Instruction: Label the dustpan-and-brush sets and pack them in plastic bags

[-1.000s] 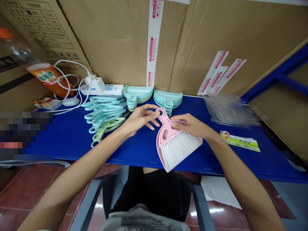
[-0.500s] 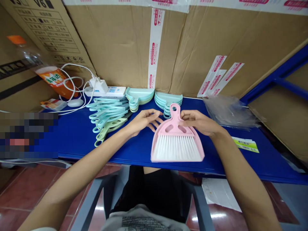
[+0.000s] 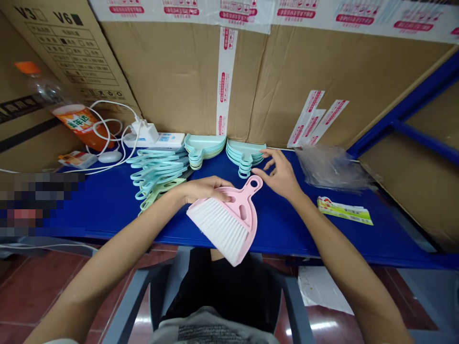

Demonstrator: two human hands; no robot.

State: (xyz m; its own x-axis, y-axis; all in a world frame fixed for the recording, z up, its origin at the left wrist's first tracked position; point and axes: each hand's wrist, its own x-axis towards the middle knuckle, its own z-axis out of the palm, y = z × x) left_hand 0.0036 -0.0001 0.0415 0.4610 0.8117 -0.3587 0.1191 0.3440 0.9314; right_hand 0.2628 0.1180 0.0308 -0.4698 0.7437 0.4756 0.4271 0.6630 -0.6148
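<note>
A pink dustpan [image 3: 253,217] with a white-bristled brush [image 3: 219,224] nested in it is tilted over the table's front edge, its handle pointing up and right. My left hand [image 3: 208,188] grips its upper left side, thumb on top. Beside the handle, my right hand [image 3: 281,174] has its fingers apart and holds nothing. Behind them stand two stacks of light blue dustpans, a left stack [image 3: 204,145] and a right stack [image 3: 245,153]. My right fingertips are close to the right stack. Blue and green brushes [image 3: 158,167] lie piled left of my left hand.
On the blue table [image 3: 308,239], clear plastic bags [image 3: 332,167] and green-white labels [image 3: 346,211] lie at right. A power strip [image 3: 170,140], white cables and an orange bottle [image 3: 77,122] are at back left. Cardboard [image 3: 172,76] stands behind.
The pink dustpan and brush have turned and shifted left. My left hand has taken hold of them; my right hand has let go and moved up toward the right stack.
</note>
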